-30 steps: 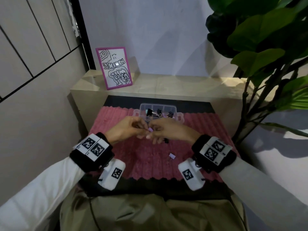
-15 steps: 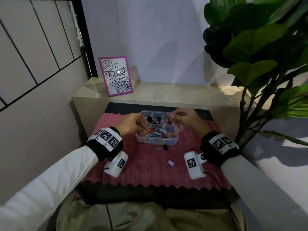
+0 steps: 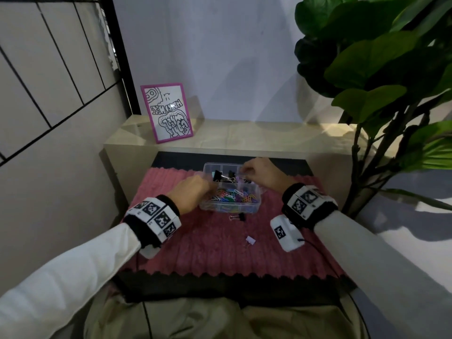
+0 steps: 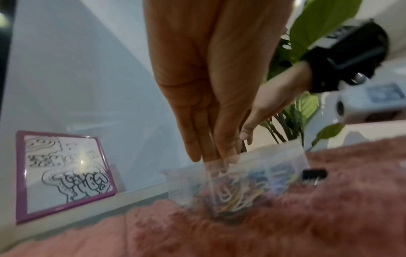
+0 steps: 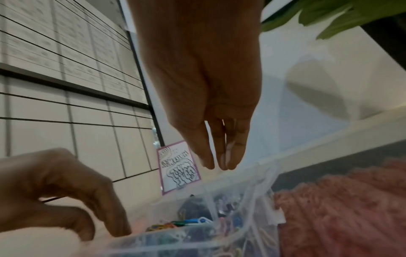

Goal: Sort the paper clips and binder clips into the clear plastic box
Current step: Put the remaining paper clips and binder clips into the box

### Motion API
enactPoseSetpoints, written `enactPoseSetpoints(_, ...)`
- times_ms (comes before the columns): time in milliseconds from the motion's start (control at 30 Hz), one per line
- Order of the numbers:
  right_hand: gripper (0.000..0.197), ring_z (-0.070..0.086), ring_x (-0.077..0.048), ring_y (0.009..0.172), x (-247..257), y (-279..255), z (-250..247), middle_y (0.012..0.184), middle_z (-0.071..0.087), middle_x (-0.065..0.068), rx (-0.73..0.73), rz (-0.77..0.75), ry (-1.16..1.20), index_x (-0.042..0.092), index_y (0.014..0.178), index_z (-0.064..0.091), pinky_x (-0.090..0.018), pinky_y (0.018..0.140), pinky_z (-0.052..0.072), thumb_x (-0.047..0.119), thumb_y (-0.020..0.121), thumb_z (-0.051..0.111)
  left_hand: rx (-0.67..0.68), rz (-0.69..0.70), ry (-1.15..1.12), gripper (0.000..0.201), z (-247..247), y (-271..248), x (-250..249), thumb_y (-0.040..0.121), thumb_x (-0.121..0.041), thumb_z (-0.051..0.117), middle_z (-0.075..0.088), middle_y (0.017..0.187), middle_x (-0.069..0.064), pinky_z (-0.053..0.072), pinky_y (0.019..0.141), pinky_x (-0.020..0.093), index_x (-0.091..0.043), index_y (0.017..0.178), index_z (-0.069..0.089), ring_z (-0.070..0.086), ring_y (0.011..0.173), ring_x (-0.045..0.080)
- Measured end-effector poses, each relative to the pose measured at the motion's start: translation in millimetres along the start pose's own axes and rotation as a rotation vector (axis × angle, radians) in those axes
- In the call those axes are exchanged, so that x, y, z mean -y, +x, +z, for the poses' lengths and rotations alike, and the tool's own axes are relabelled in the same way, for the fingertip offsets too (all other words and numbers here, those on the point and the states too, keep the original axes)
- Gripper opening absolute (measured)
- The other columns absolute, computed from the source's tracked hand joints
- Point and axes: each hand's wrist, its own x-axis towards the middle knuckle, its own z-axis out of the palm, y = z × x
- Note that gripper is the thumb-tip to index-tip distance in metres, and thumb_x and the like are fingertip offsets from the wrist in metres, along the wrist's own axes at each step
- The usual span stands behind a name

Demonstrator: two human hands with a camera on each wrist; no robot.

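Observation:
The clear plastic box (image 3: 230,209) stands at the far middle of the pink mat (image 3: 208,253). Coloured paper clips (image 3: 232,195) fill its near section; black binder clips (image 3: 217,176) lie in a far one. My left hand (image 3: 195,189) is at the box's left side, its fingers (image 4: 216,160) reaching down inside the wall (image 4: 285,156), with nothing seen in them. My right hand (image 3: 256,172) hovers over the far sections, fingers (image 5: 219,165) straight, close together and empty. A black binder clip (image 3: 241,217) and a small lilac binder clip (image 3: 250,240) lie loose on the mat.
A pink-framed picture (image 3: 168,113) leans on the pale ledge (image 3: 244,138) behind the mat. A large leafy plant (image 3: 379,69) stands at the right. A panelled wall closes the left side.
Both hands have gone from the middle of the mat, where they held a small lilac clip together, out to the box. That clip no longer shows in either hand.

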Motion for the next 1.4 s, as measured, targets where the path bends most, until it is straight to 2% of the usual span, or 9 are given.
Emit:
enactPoseSetpoints(133, 0.011, 0.065, -0.015, 0.078, 12.8, -51.2, -3.7, 0.089, 0.071, -0.013, -0.059, -0.234, 0.137, -0.002, 0.091, 0.069, -0.002, 0.067, 0.041, -0.001, 0.084, 0.060, -0.098, -0.082, -0.192, 0.022, -12.6, -5.6, -5.6, 0.087, -0.003, 0.053, 0.068, 0.102, 0.004, 0.051, 0.081, 0.020, -0.009, 0.105, 0.064, 0.063, 0.090, 0.012)
enactPoseSetpoints(233, 0.009, 0.066, -0.014, 0.076, 20.0, -87.4, 7.3, 0.088, 0.071, -0.006, 0.133, -0.194, 0.136, 0.005, 0.091, 0.067, -0.017, 0.068, 0.049, 0.003, 0.084, 0.061, -0.209, -0.092, -0.313, 0.017, -7.9, -14.1, -20.7, 0.086, -0.001, 0.054, 0.067, 0.091, -0.001, 0.042, 0.068, 0.004, -0.010, 0.096, 0.065, 0.057, 0.079, 0.003)
enactPoseSetpoints(400, 0.030, 0.053, -0.021, 0.099, 18.7, -108.3, 46.7, 0.112, 0.052, -0.007, 0.342, -0.100, -0.086, 0.011, 0.104, 0.055, -0.034, 0.082, 0.044, 0.022, 0.080, 0.067, 0.078, 0.066, -0.149, 0.025, 43.7, -10.2, -62.5, 0.085, -0.004, 0.049, 0.060, 0.113, 0.010, 0.047, 0.087, 0.038, -0.008, 0.108, 0.058, 0.057, 0.104, 0.025)
enactPoseSetpoints(533, 0.017, 0.055, -0.015, 0.089, 15.0, -121.8, 54.3, 0.093, 0.043, 0.005, 0.290, -0.111, -0.009, 0.008, 0.090, 0.058, -0.029, 0.079, 0.045, 0.015, 0.079, 0.068, 0.215, -0.019, 0.117, 0.037, 47.2, 7.4, -67.0, 0.085, -0.001, 0.047, 0.047, 0.123, 0.015, 0.047, 0.087, 0.045, -0.003, 0.123, 0.043, 0.049, 0.112, 0.032)
enactPoseSetpoints(633, 0.008, 0.055, 0.004, 0.058, 8.3, -130.0, 48.7, 0.072, 0.053, 0.009, 0.201, 0.069, 0.287, 0.010, 0.078, 0.059, -0.008, 0.057, 0.042, 0.005, 0.081, 0.065, 0.275, -0.036, 0.204, 0.042, 50.3, 10.3, -69.3, 0.086, -0.007, 0.049, 0.047, 0.126, 0.015, 0.047, 0.087, 0.043, -0.003, 0.126, 0.039, 0.050, 0.113, 0.032)
enactPoseSetpoints(833, 0.017, 0.065, -0.015, 0.054, 5.9, -139.3, 35.6, 0.068, 0.063, -0.013, 0.025, 0.514, 1.212, -0.001, 0.083, 0.058, -0.023, 0.052, 0.054, -0.009, 0.089, 0.044, 0.293, -0.079, 0.070, 0.047, 48.1, 5.3, -61.8, 0.085, -0.015, 0.049, 0.055, 0.122, 0.016, 0.044, 0.088, 0.037, -0.007, 0.129, 0.036, 0.054, 0.109, 0.032)
enactPoseSetpoints(1100, 0.045, 0.070, -0.024, 0.073, 36.0, -122.4, 47.6, 0.082, 0.070, -0.017, 0.114, 0.695, 1.980, -0.006, 0.095, 0.062, -0.034, 0.071, 0.060, 0.035, 0.095, 0.044, 0.006, 0.065, -0.133, 0.022, 14.4, -12.0, -90.0, 0.087, -0.017, 0.049, 0.058, 0.097, 0.009, 0.049, 0.070, 0.043, -0.013, 0.105, 0.037, 0.056, 0.082, 0.025)
enactPoseSetpoints(1200, 0.035, 0.059, -0.013, 0.062, 44.8, -111.6, 52.2, 0.078, 0.066, -0.008, 0.076, 0.664, 2.057, 0.003, 0.085, 0.070, -0.026, 0.062, 0.059, 0.026, 0.093, 0.046, -0.068, 0.042, -0.162, 0.026, 11.6, -13.5, -86.4, 0.087, -0.026, 0.053, 0.058, 0.102, 0.002, 0.050, 0.076, 0.038, -0.019, 0.109, 0.040, 0.054, 0.091, 0.017)
enactPoseSetpoints(1400, 0.012, 0.056, -0.023, 0.085, 50.0, -93.0, 43.2, 0.091, 0.054, -0.018, 0.084, 0.668, 2.026, -0.005, 0.091, 0.054, -0.022, 0.054, 0.057, -0.006, 0.090, 0.041, -0.370, -0.336, -0.596, 0.020, -13.7, -46.5, -36.5, 0.084, -0.027, 0.060, 0.062, 0.090, -0.013, 0.039, 0.068, 0.000, -0.023, 0.103, 0.056, 0.055, 0.078, -0.009)
